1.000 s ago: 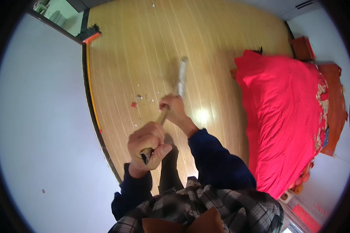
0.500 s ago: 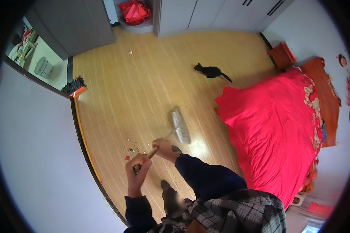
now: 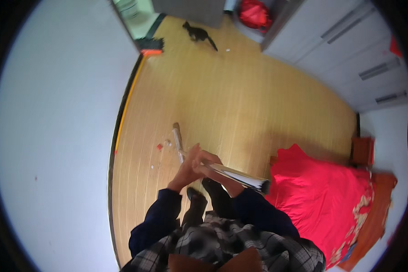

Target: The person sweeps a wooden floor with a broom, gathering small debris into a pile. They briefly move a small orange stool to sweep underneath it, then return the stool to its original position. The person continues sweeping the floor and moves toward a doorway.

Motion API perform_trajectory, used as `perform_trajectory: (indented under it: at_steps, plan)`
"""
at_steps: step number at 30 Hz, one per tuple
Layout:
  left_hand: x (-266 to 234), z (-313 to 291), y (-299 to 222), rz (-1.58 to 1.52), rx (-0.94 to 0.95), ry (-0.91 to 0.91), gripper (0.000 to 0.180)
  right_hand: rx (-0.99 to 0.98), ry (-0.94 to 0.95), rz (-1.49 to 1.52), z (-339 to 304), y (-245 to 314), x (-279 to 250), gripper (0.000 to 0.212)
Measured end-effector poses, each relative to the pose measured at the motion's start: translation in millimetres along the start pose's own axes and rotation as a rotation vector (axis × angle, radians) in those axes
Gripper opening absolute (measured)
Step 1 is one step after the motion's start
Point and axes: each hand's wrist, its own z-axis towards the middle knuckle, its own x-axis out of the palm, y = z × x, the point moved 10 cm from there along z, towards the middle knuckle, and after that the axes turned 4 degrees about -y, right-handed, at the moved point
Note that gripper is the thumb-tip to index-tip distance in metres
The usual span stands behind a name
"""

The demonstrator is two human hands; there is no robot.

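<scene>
The broom's head (image 3: 178, 141) now sits farther left, near a red scrap (image 3: 159, 147) on the floor (image 3: 240, 99). Our right hand (image 3: 209, 159) wraps the handle (image 3: 238, 176), likely for steering; whether our left hand (image 3: 186, 170) grips too, we cannot tell.

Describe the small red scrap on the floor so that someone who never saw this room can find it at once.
Start at the big pale wall on the left, with a yellow pole running along its foot. Go right across the wooden floor; just before the held tool's pale head lies the scrap. Its red colour sets it apart from the whitish bits near it.
</scene>
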Motion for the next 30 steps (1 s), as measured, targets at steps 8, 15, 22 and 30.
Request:
perform_trajectory:
  at_steps: [8,15,22,30]
  plan:
    - [-62.2,-131.9,84.7,0.205,-0.225,-0.352,0.062,-0.085,0.303,0.219,-51.1,100.3,104.4,0.022]
    - [-135.1,-239.0,173.4,0.414,-0.466,-0.61,0.046,0.12,0.274,0.319,-37.1,-4.1,163.1,0.022]
    - [-117.3,-141.0,210.6,0.376,-0.529,-0.594,0.035,0.257,0.455,-0.013,38.0,-108.3,116.1,0.013]
    - [-81.7,89.7,144.9,0.226,-0.264,-0.753,0.034,-0.045,0.713,-0.283,162.8,56.7,68.0,0.025]
